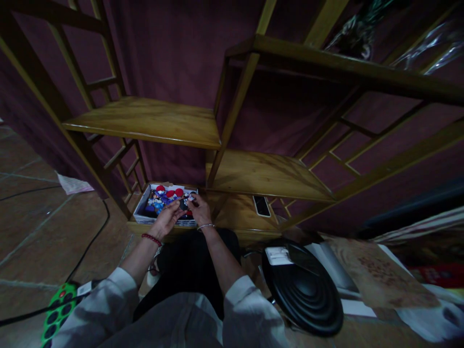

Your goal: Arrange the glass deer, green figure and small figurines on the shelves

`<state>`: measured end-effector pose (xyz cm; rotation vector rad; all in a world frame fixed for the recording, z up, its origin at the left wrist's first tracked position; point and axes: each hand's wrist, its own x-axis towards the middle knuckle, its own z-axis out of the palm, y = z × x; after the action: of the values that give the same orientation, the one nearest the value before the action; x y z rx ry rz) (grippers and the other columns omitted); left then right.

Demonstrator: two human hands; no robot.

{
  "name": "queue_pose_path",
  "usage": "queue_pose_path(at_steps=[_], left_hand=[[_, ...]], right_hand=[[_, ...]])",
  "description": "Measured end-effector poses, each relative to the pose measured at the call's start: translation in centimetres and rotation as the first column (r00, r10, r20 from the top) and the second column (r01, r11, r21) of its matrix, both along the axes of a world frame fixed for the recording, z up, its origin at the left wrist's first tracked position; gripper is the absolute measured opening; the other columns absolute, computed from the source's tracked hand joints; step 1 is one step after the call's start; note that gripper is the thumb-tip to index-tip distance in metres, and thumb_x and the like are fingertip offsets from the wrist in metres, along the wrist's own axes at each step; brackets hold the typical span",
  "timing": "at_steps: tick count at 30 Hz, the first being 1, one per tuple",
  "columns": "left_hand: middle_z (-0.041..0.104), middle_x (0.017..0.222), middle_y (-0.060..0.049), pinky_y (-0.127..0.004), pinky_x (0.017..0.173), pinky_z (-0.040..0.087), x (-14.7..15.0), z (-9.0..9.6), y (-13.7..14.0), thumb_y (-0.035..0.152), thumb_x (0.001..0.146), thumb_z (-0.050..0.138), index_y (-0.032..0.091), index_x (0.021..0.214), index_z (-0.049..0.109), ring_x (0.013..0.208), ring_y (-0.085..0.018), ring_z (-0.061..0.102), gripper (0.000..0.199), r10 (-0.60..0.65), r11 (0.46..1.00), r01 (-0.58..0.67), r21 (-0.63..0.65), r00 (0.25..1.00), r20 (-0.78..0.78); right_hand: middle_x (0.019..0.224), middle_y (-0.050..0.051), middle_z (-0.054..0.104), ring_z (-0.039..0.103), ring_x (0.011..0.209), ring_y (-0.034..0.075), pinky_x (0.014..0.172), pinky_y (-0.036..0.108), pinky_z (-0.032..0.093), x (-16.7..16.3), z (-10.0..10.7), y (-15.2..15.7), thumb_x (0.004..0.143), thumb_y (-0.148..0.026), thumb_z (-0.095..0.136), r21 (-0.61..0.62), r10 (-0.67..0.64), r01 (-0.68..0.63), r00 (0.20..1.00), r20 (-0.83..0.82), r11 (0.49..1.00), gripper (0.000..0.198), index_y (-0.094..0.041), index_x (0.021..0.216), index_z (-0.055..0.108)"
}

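Note:
Over a white cardboard box [142,212] of small colourful figures, both of my hands meet at a small figurine [183,205]. Its lower part is dark and rounded, and a pale, pinkish part shows near my right fingertips. My left hand [168,218] pinches the dark side between thumb and fingers. From the other side, my right hand [201,210] closes its fingertips on the pale end. Blue, purple and white figures and several red round pieces [160,189] lie in the box. The fingers hide part of the figurine, and its details are too small to tell.
The box stands on the bottom board of a wooden shelf unit [152,121]. A phone [261,206] lies on that board to the right. A round black stool [308,295] carries a small white item. A green power strip [58,311] with cables is on the tiled floor.

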<state>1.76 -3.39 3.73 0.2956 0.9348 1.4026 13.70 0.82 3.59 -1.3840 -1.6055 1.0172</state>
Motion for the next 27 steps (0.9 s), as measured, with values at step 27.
queue_pose_path(at_steps=[27], left_hand=[[0.059, 0.063, 0.0, -0.028, 0.069, 0.054, 0.5, -2.1, 0.6, 0.003, 0.077, 0.053, 0.012, 0.064, 0.055, 0.059, -0.008, 0.06, 0.016, 0.048, 0.995, -0.047, -0.089, 0.999, 0.008]], right_hand=[[0.079, -0.003, 0.067, 0.062, 0.072, 0.012, 0.072, 0.022, 0.047, -0.6, -0.7, -0.4, 0.072, -0.017, 0.056, 0.091, 0.009, -0.025, 0.984, 0.178, 0.996, 0.028, -0.028, 0.098, 0.062]])
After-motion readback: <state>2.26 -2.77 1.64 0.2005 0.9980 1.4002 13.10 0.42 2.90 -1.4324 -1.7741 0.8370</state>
